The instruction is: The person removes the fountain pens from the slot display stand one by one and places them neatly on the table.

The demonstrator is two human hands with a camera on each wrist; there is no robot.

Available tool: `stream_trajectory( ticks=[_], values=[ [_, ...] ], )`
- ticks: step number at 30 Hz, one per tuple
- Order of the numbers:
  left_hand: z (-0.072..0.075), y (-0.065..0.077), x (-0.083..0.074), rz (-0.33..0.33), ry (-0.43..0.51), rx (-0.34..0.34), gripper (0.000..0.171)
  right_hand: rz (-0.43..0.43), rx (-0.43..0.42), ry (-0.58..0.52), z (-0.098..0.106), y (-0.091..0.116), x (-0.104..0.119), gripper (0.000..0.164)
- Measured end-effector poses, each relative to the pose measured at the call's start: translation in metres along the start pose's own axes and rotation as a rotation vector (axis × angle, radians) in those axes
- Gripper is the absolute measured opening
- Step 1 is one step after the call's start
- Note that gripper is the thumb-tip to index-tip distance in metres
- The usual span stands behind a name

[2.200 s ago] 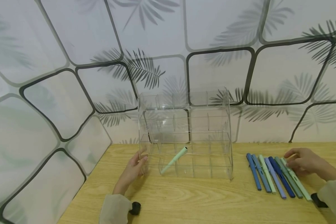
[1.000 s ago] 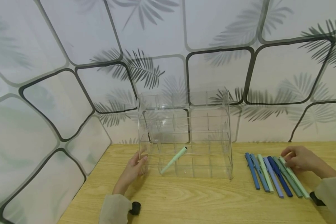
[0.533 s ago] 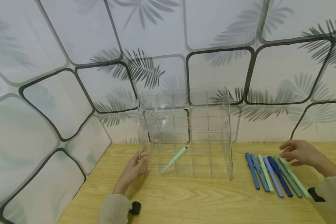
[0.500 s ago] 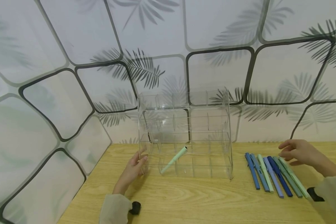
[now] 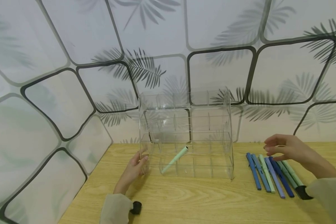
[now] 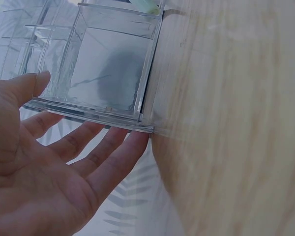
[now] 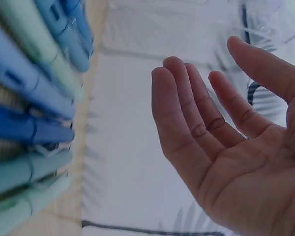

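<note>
A clear tiered pen organizer (image 5: 203, 170) stands on the table against the wall. One mint green pen (image 5: 175, 160) leans inside its lowest tier. My left hand (image 5: 133, 169) holds the organizer's left side; in the left wrist view, the fingers (image 6: 113, 155) lie along the outside of the side panel and the thumb is over its front edge. To the right, several capped pens in blues and greens (image 5: 275, 177) lie in a slanted row. Above their far ends hovers my right hand (image 5: 289, 149), fingers loosely bent and holding nothing, as the right wrist view confirms.
The wooden table (image 5: 184, 202) runs along a patterned wall covering (image 5: 221, 74) at the back and another on the left. Dark bands with black blocks sit at both wrists; the right block (image 5: 303, 192) covers the near ends of the rightmost green pens.
My right hand has lifted off the rightmost green pen and moved left and away over the row. The left hand, organizer and leaning pen stay as they were.
</note>
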State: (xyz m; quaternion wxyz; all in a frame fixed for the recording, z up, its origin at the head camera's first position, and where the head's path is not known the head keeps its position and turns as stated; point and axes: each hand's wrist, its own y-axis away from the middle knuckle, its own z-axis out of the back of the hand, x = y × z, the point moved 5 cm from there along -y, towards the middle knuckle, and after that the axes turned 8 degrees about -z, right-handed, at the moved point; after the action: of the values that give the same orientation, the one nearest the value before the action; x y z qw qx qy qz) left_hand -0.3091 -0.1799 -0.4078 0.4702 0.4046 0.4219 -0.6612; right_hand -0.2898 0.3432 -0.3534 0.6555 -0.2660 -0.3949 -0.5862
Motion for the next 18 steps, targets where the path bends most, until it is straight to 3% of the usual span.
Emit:
stream_trajectory(
  ticks=[8, 18],
  values=[
    [-0.001, 0.001, 0.000, -0.003, 0.000, 0.004, 0.055, 0.179, 0.032, -0.085, -0.016, 0.005, 0.032, 0.021],
    [-0.001, -0.001, 0.001, -0.010, 0.002, -0.002, 0.055, 0.239, 0.069, -0.178, -0.034, 0.002, 0.058, 0.017]
  ],
)
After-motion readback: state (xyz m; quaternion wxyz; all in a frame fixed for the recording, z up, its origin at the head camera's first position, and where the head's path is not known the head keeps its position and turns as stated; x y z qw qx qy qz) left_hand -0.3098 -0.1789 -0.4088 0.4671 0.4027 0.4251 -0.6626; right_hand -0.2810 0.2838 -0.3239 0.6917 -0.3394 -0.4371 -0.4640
